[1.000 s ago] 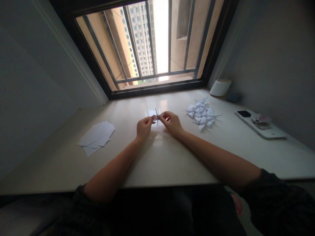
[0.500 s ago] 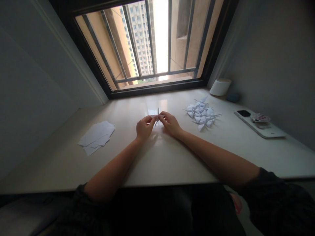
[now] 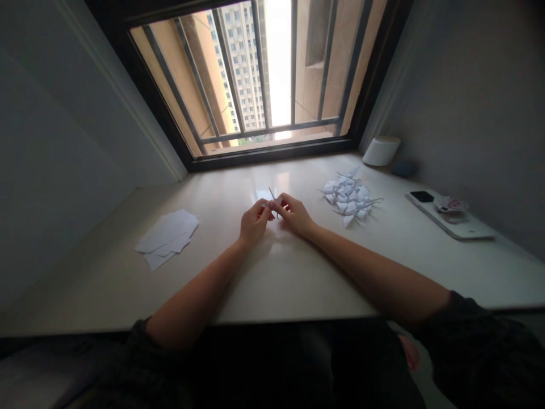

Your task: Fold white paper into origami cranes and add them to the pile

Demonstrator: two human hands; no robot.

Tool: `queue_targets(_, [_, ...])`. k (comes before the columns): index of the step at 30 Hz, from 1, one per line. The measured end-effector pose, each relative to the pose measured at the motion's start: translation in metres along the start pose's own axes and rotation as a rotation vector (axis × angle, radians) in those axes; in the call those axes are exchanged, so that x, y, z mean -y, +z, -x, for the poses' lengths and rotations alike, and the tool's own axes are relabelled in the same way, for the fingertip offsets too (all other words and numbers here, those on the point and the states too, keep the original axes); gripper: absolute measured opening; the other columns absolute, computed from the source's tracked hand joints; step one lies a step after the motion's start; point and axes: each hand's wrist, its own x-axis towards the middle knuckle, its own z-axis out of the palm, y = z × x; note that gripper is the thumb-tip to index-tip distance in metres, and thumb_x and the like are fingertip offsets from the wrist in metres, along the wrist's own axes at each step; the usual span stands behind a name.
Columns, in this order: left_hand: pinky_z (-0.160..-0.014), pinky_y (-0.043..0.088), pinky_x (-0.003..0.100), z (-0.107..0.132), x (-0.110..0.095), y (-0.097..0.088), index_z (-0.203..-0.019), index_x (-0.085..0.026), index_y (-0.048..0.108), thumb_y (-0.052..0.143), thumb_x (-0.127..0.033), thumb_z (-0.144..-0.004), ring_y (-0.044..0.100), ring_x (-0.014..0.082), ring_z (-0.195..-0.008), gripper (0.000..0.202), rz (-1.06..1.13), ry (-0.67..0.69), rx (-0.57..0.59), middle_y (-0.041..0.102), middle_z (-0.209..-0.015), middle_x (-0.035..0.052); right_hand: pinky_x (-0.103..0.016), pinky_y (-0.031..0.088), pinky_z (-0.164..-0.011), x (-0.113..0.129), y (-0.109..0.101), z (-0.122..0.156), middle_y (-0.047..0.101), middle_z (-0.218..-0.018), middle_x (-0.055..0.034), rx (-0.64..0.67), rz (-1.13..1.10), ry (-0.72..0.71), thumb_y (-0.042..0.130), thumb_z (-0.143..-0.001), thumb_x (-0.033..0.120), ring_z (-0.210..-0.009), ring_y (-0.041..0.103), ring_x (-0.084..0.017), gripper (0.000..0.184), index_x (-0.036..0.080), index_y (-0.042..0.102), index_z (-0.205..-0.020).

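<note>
My left hand point(image 3: 254, 222) and my right hand point(image 3: 294, 215) meet over the middle of the pale table point(image 3: 272, 272). Both pinch a small folded white paper piece point(image 3: 272, 200), whose thin point sticks up between the fingertips. Most of the piece is hidden by my fingers. To the right of my right hand lies a heap of several folded white paper cranes point(image 3: 349, 197). A loose stack of flat white paper sheets point(image 3: 167, 236) lies to the left of my left hand.
A white phone point(image 3: 449, 219) with a small round sticker-like thing on it lies at the right. A white cylinder point(image 3: 381, 150) and a small dark object point(image 3: 403, 168) stand in the far right corner. A barred window point(image 3: 264, 79) backs the table.
My left hand has moved slightly right, closing up against my right hand. The paper point between the fingers has tilted a little.
</note>
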Motion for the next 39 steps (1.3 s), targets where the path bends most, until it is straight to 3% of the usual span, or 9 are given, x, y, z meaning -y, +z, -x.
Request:
queue_targets(7, [-0.065,0.042,0.025,0.001,-0.002,-0.002,-0.083,-0.023,0.062,0.050,-0.048,-0.089,0.063,0.0150,-0.066,0.029,-0.198,0.052,-0.039,0.065,-0.066,-0.0012,-0.027,0.037,-0.063,-0.005,0.001,0.001,0.054,-0.063,0.0018,0.038,0.039,0.017,0.039,-0.090,0.060,-0.062,0.050,-0.014,0.047,0.020,0.054,-0.069])
queue_targets(16, [-0.063,0.040,0.025,0.002,-0.004,-0.003,-0.085,-0.024,0.062,0.050,-0.048,-0.089,0.064,0.0162,-0.067,0.027,-0.322,0.059,-0.050,0.068,-0.069,-0.0010,-0.027,0.037,-0.064,-0.007,0.002,-0.001,0.051,-0.060,0.0019,0.066,-0.026,0.007,0.035,-0.090,0.061,-0.061,0.049,-0.014,0.051,0.020,0.051,-0.063])
queue_targets(26, [-0.065,0.042,0.025,0.000,0.001,-0.003,-0.071,-0.020,0.060,0.051,-0.051,-0.087,0.058,0.0140,-0.062,0.036,-0.118,-0.009,-0.023,0.062,-0.063,-0.0001,-0.026,0.034,-0.061,0.006,-0.002,0.004,0.057,-0.063,0.0011,0.094,0.092,-0.063,0.039,-0.093,0.048,-0.058,0.049,-0.013,0.040,0.020,0.057,-0.071])
queue_targets(39, [-0.058,0.039,0.023,-0.012,0.006,-0.002,-0.071,-0.018,0.057,0.055,-0.051,-0.083,0.052,0.0103,-0.059,0.035,0.260,-0.089,-0.007,0.056,-0.062,-0.0006,-0.027,0.037,-0.056,0.001,0.002,-0.003,0.049,-0.058,0.0017,-0.003,-0.305,0.028,0.048,-0.081,0.068,-0.055,0.045,-0.012,0.052,0.020,0.053,-0.064])
